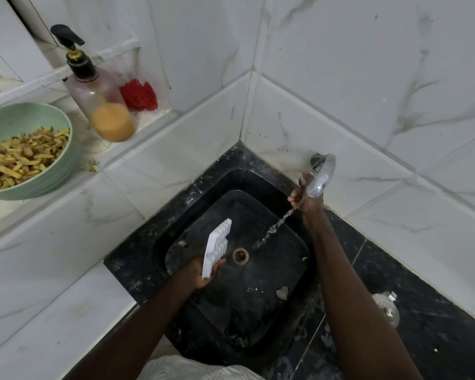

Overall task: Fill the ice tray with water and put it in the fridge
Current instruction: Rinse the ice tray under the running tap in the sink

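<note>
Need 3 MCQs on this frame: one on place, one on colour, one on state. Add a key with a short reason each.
1. Where is the ice tray?
A. flat on the sink floor
B. held tilted in the left hand above the sink
C. under the right hand

2. What colour is the liquid in the soap bottle?
A. blue
B. orange
C. green

3. What is the water from the tap doing?
A. not running
B. pouring into the tray
C. running into the sink, beside the tray

Key:
1 B, the left hand grips the tray's lower end over the sink.
2 B, orange fills the bottle's lower part.
3 C, the stream lands near the drain, clear of the tray, while the right hand holds the tap.
</note>
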A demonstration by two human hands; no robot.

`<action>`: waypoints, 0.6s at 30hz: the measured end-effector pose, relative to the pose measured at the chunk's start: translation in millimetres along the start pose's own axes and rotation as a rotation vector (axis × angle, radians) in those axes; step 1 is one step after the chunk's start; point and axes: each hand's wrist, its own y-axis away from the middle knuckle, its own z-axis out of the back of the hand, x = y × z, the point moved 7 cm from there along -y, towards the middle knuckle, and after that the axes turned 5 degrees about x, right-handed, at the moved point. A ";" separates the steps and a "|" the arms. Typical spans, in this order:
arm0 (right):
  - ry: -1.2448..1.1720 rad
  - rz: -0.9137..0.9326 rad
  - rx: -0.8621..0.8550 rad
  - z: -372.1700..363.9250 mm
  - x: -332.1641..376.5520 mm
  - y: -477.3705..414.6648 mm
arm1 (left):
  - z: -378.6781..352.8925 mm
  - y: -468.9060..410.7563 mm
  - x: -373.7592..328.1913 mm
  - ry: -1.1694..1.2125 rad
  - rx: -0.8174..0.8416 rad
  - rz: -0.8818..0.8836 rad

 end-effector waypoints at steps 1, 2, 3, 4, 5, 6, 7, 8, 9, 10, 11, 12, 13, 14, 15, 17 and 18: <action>0.010 -0.002 -0.003 0.9 2.0 1.9 | 1.8 -1.0 2.0 -0.009 -0.024 0.005; 0.009 -0.011 0.000 0.4 2.0 2.9 | -0.5 -0.4 -4.1 -0.044 -0.023 -0.081; 0.009 -0.020 0.001 0.4 2.1 3.3 | -0.7 -0.5 -9.7 -0.130 -0.022 -0.166; -0.012 -0.021 0.006 -1.3 3.9 5.2 | 1.2 -3.4 -11.7 -0.164 -0.061 -0.176; -0.040 -0.034 0.013 -2.0 4.3 5.6 | -3.9 -6.6 -6.9 -0.090 0.011 -0.156; -0.069 -0.051 0.018 -3.0 5.0 7.2 | -6.2 -9.5 0.5 0.014 0.066 -0.130; -0.093 -0.069 0.025 -4.1 4.0 6.5 | -6.9 -11.4 2.9 0.072 0.124 -0.129; -0.118 -0.086 0.033 -5.5 3.4 7.2 | -6.1 -12.2 3.2 0.122 0.094 -0.131; -0.148 -0.102 0.038 -7.1 2.2 7.3 | -10.1 -6.5 0.0 0.183 0.113 -0.132; -0.182 -0.117 0.037 -7.9 0.1 6.3 | -10.4 -5.3 0.7 0.226 0.118 -0.116; -0.212 -0.128 0.033 -7.9 -2.5 4.8 | -10.3 -5.0 0.2 0.250 0.098 -0.083; -0.238 -0.139 0.029 -8.1 -4.1 4.1 | -10.5 -3.2 -0.7 0.270 0.087 -0.046; -0.271 -0.146 0.030 -8.5 -5.1 3.6 | -9.7 -0.6 0.1 0.332 0.083 -0.017; -0.297 -0.146 0.032 -8.7 -4.8 4.2 | -8.5 2.0 -0.8 0.362 0.050 -0.001; -0.313 -0.147 0.047 -9.3 -4.6 3.3 | -8.2 1.5 -1.7 0.390 0.016 0.015; -0.301 -0.139 0.060 -10.5 -1.2 7.3 | -9.7 6.7 -4.4 0.354 -0.027 0.038; -0.302 -0.137 0.055 -10.1 -3.3 9.1 | -11.2 5.4 -3.3 0.401 -0.023 0.051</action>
